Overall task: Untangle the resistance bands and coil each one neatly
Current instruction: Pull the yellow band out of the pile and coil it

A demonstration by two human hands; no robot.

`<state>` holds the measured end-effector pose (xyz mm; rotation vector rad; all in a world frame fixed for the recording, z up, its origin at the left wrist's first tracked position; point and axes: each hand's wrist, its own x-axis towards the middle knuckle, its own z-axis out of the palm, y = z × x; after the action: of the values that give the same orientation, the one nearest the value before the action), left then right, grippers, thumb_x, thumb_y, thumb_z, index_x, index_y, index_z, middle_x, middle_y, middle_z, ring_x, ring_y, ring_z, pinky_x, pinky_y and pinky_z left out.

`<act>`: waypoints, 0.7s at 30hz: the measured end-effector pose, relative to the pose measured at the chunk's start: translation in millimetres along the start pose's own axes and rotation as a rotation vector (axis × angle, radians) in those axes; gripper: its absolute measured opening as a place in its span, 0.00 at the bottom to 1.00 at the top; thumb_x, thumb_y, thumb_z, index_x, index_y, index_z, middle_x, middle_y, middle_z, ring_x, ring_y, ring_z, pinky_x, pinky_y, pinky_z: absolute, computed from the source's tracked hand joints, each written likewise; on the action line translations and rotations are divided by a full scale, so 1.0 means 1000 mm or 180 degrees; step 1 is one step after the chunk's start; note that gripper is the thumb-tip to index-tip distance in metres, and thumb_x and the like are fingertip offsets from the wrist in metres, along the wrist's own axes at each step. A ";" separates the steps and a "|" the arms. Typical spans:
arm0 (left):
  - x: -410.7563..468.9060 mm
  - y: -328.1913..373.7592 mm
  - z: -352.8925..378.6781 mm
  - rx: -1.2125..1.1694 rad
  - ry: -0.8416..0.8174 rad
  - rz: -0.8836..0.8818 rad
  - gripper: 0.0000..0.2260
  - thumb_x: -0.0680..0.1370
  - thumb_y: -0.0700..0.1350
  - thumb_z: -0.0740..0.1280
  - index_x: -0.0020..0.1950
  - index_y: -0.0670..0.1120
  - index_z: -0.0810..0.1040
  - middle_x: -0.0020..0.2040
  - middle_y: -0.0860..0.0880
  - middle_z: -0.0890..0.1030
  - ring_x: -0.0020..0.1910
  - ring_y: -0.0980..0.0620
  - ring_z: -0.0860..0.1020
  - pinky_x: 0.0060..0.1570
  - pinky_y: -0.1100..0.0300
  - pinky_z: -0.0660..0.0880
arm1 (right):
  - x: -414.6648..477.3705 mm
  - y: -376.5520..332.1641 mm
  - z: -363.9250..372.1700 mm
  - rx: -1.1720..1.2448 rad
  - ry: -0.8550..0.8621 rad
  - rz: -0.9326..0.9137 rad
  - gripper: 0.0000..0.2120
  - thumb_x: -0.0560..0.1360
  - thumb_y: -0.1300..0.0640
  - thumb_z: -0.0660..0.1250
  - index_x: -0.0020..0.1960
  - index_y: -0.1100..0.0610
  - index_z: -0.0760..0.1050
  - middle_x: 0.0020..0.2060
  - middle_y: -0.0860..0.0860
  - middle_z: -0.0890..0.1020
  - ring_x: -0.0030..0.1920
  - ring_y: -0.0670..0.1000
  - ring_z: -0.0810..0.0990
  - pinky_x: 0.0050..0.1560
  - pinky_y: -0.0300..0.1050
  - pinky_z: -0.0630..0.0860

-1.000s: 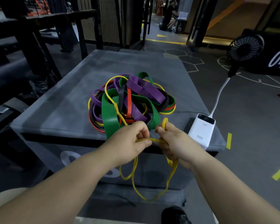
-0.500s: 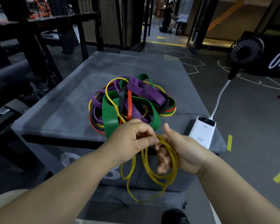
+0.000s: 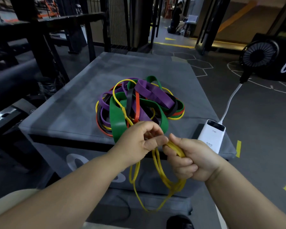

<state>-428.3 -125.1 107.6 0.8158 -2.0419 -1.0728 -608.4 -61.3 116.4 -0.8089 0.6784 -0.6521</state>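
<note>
Yellow rubber is bunched between both hands in the head view. The yellow band is gathered into several strands that cross the right hand, whose fingers are curled round the bundle, with the thumb lying along the top of it. The left hand meets it from the other side, its thumb and forefinger pinching the same strands where they leave the right fingers. Below the fingers the band hangs in long slack loops in front of the worktop's side, the lowest loop reaching down near a dark shoe.

Just beyond the left fingers lies the tangled pile of bands, wide green and purple bands laced with thinner red, black and yellow ones, resting on the grey padded worktop. One yellow strand runs out of the pile and passes behind the left hand; I cannot tell whether it belongs to the held band.

To the right of the right fingers, at the worktop's near corner, sits a white power bank. A white cable rises from it to a small black fan, farther off to the right. Far beyond the fingers a person sits on the floor.
</note>
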 end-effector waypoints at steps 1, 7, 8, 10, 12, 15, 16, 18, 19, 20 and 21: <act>0.000 -0.002 0.001 -0.0104 -0.0230 -0.0153 0.18 0.74 0.62 0.65 0.50 0.49 0.79 0.42 0.50 0.79 0.41 0.61 0.77 0.42 0.67 0.73 | -0.001 -0.001 -0.003 0.0089 -0.0180 -0.0065 0.18 0.72 0.38 0.69 0.38 0.52 0.75 0.20 0.45 0.61 0.17 0.41 0.60 0.21 0.33 0.63; -0.010 0.002 0.015 -0.1457 -0.0676 -0.1086 0.15 0.81 0.53 0.55 0.50 0.45 0.76 0.37 0.50 0.77 0.37 0.56 0.77 0.49 0.59 0.74 | -0.003 -0.008 -0.013 0.0807 -0.0813 -0.0300 0.17 0.83 0.48 0.54 0.43 0.58 0.73 0.28 0.48 0.74 0.25 0.46 0.74 0.30 0.38 0.74; -0.011 0.003 0.018 -0.1704 -0.0584 -0.1192 0.13 0.81 0.51 0.56 0.48 0.45 0.76 0.35 0.49 0.74 0.33 0.55 0.75 0.44 0.57 0.75 | -0.002 -0.007 -0.015 0.0861 -0.0781 -0.0294 0.16 0.82 0.49 0.55 0.43 0.59 0.74 0.30 0.50 0.76 0.27 0.47 0.76 0.30 0.39 0.75; -0.011 0.003 0.023 -0.1956 -0.0373 -0.1381 0.12 0.83 0.49 0.55 0.47 0.46 0.75 0.36 0.47 0.69 0.29 0.55 0.70 0.34 0.59 0.72 | -0.001 -0.005 -0.017 0.0823 -0.0645 -0.0280 0.14 0.80 0.51 0.59 0.43 0.59 0.75 0.32 0.51 0.77 0.24 0.46 0.75 0.25 0.37 0.74; -0.010 0.002 0.026 -0.1994 -0.0260 -0.1413 0.12 0.83 0.48 0.55 0.49 0.46 0.75 0.37 0.47 0.69 0.29 0.55 0.68 0.31 0.61 0.66 | -0.001 -0.006 -0.017 0.0899 -0.0591 -0.0273 0.11 0.78 0.53 0.61 0.45 0.60 0.76 0.31 0.51 0.76 0.20 0.44 0.66 0.20 0.34 0.69; -0.009 0.001 0.029 -0.1919 -0.0249 -0.1301 0.11 0.83 0.48 0.55 0.50 0.45 0.74 0.36 0.49 0.73 0.32 0.54 0.72 0.33 0.61 0.70 | -0.005 -0.010 -0.018 0.0698 -0.0191 -0.0407 0.07 0.72 0.54 0.68 0.43 0.58 0.78 0.24 0.46 0.70 0.19 0.43 0.57 0.17 0.32 0.61; -0.009 -0.001 0.030 -0.1843 -0.0272 -0.1270 0.11 0.83 0.48 0.55 0.49 0.45 0.74 0.36 0.49 0.75 0.34 0.54 0.74 0.38 0.60 0.73 | -0.007 -0.012 -0.019 0.0681 -0.0143 -0.0473 0.07 0.71 0.54 0.68 0.42 0.58 0.78 0.23 0.45 0.67 0.19 0.43 0.56 0.17 0.32 0.60; -0.010 -0.008 0.030 -0.1396 -0.0427 -0.1236 0.11 0.82 0.49 0.56 0.49 0.45 0.75 0.38 0.51 0.78 0.41 0.54 0.77 0.50 0.59 0.73 | -0.010 -0.016 -0.024 0.0824 -0.0202 -0.0652 0.06 0.73 0.54 0.66 0.42 0.58 0.77 0.24 0.45 0.63 0.19 0.44 0.57 0.18 0.33 0.59; -0.011 -0.010 0.031 -0.1180 -0.0575 -0.1254 0.11 0.83 0.49 0.56 0.49 0.45 0.75 0.38 0.51 0.79 0.43 0.55 0.77 0.53 0.59 0.72 | -0.013 -0.020 -0.026 0.0945 -0.0223 -0.0768 0.06 0.74 0.55 0.65 0.43 0.58 0.77 0.25 0.45 0.63 0.20 0.44 0.57 0.18 0.34 0.59; -0.013 -0.014 0.032 -0.1022 -0.0758 -0.1334 0.11 0.83 0.49 0.56 0.49 0.45 0.75 0.39 0.51 0.79 0.43 0.55 0.77 0.53 0.60 0.71 | -0.017 -0.024 -0.028 0.1058 -0.0176 -0.0912 0.06 0.74 0.56 0.65 0.42 0.57 0.77 0.25 0.45 0.62 0.20 0.44 0.58 0.18 0.35 0.58; -0.016 -0.015 0.033 -0.0934 -0.0982 -0.1444 0.10 0.83 0.48 0.56 0.50 0.45 0.74 0.40 0.51 0.78 0.43 0.56 0.77 0.52 0.61 0.71 | -0.021 -0.028 -0.030 0.1123 -0.0064 -0.1096 0.04 0.73 0.56 0.66 0.41 0.57 0.76 0.25 0.45 0.62 0.20 0.44 0.57 0.19 0.35 0.56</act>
<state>-442.5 -105.4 75.9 1.0348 -1.9139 -1.7998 -650.4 -73.2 129.7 -0.6048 0.3900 -1.0416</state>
